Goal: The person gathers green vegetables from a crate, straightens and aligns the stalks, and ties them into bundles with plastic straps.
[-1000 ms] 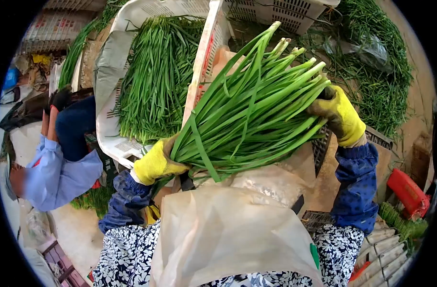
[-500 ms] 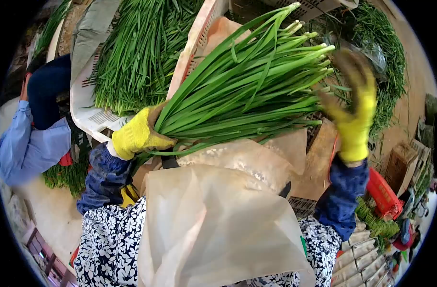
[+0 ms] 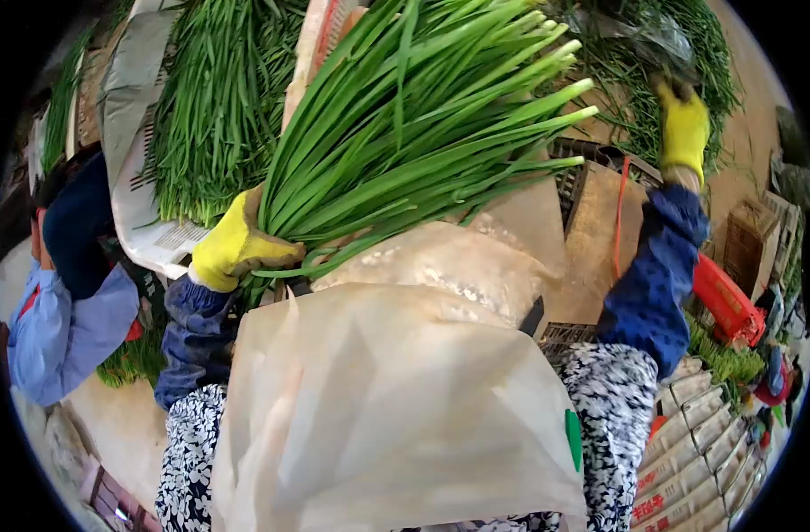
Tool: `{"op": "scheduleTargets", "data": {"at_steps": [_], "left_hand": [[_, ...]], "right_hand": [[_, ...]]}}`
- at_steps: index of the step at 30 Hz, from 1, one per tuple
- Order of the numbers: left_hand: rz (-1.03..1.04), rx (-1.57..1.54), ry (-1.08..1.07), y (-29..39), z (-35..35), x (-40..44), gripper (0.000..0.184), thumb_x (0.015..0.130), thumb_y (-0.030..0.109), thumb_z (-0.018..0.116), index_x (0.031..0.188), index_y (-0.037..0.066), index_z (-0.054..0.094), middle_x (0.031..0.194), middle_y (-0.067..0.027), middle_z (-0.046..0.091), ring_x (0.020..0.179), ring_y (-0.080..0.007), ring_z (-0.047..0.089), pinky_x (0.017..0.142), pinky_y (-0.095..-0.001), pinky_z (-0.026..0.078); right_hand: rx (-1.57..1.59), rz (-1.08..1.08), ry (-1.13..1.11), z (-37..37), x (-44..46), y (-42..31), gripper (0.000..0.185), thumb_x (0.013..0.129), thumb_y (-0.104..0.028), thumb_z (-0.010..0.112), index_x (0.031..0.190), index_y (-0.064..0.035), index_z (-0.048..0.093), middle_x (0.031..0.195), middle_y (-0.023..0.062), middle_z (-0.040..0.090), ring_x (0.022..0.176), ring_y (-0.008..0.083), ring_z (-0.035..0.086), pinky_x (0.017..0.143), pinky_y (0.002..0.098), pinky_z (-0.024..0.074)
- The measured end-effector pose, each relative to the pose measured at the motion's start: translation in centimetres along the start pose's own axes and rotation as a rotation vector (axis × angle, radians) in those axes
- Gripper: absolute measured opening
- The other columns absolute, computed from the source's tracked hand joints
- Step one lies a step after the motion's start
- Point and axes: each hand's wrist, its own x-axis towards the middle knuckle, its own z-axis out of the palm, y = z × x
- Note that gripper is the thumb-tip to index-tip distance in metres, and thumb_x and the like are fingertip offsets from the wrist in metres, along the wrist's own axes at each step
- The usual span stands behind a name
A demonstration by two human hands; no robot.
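My left hand [image 3: 236,246], in a yellow glove with a dark palm, is closed around the leafy end of a bunch of garlic chives [image 3: 414,133]. The bunch fans out to the right across my lap, its pale cut ends pointing right. Far from it, my right hand [image 3: 684,129], in a matching glove, reaches over a heap of loose green leaves [image 3: 640,115] at the upper right. Its fingertips are dark and blurred against the heap, so their grip is unclear. A translucent plastic apron [image 3: 405,408] covers my lap.
On the left, a white plastic crate [image 3: 148,235] holds more chives [image 3: 223,106]. Beyond it, a person in a blue sleeve [image 3: 77,346] sits close by. A red bundle [image 3: 726,301] and a wooden box [image 3: 749,235] lie at the right.
My right hand has moved from the bunch's cut ends, fingers spread, out to the right over the leaf heap. The left hand keeps its hold; the bunch sits slightly further left in view.
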Motion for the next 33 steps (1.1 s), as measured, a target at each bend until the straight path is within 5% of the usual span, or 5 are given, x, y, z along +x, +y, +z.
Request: {"op": "scheduleTargets", "data": {"at_steps": [5, 19, 22, 28, 33], "left_hand": [[0.041, 0.033, -0.059, 0.1, -0.2, 0.7, 0.067, 0.063, 0.0, 0.082, 0.124, -0.001, 0.051, 0.106, -0.0084, 0.066, 0.09, -0.0161, 0.063, 0.08, -0.0323, 0.052], [0.082, 0.077, -0.117, 2.6, 0.3, -0.7, 0.056, 0.063, 0.002, 0.082, 0.115, 0.001, 0.064, 0.108, -0.0095, 0.068, 0.106, -0.0195, 0.06, 0.094, -0.0369, 0.047], [0.281, 0.144, -0.255, 1.0, -1.1, 0.1, 0.056, 0.066, 0.003, 0.082, 0.12, 0.0, 0.065, 0.116, -0.0107, 0.068, 0.108, -0.0186, 0.06, 0.096, -0.0352, 0.047], [0.237, 0.035, -0.236, 2.0, 0.5, -0.6, 0.069, 0.07, 0.005, 0.083, 0.132, -0.003, 0.052, 0.117, -0.007, 0.066, 0.1, -0.0117, 0.059, 0.09, -0.0295, 0.049], [0.43, 0.126, -0.122, 4.0, 0.6, -1.8, 0.082, 0.069, 0.01, 0.085, 0.138, -0.006, 0.044, 0.123, -0.0068, 0.062, 0.107, -0.0105, 0.054, 0.096, -0.0281, 0.045]], "right_hand": [[0.79, 0.008, -0.904, 1.0, -10.0, -7.1, 0.044, 0.09, -0.017, 0.058, 0.129, 0.0035, 0.055, 0.118, 0.0108, 0.063, 0.108, 0.0179, 0.058, 0.096, 0.031, 0.0452], [-0.156, -0.098, 0.126, 1.8, -3.3, -1.4, 0.04, 0.088, -0.034, 0.063, 0.11, -0.0008, 0.066, 0.108, 0.0187, 0.069, 0.096, 0.0342, 0.067, 0.08, 0.0454, 0.0523], [0.352, -0.66, -0.179, 1.2, -10.2, -5.0, 0.045, 0.075, -0.017, 0.077, 0.115, -0.0029, 0.064, 0.107, 0.0156, 0.066, 0.101, 0.0309, 0.062, 0.088, 0.0431, 0.0502], [1.23, 0.21, -0.482, 2.1, -14.0, -11.9, 0.012, 0.08, -0.007, 0.072, 0.086, 0.0013, 0.067, 0.082, 0.0048, 0.06, 0.074, 0.0134, 0.055, 0.067, 0.0305, 0.0438], [0.881, 0.059, -0.213, 1.1, -11.6, -12.7, 0.015, 0.078, -0.012, 0.074, 0.079, -0.0006, 0.065, 0.062, 0.0001, 0.054, 0.057, 0.0117, 0.049, 0.053, 0.028, 0.0393]]}}
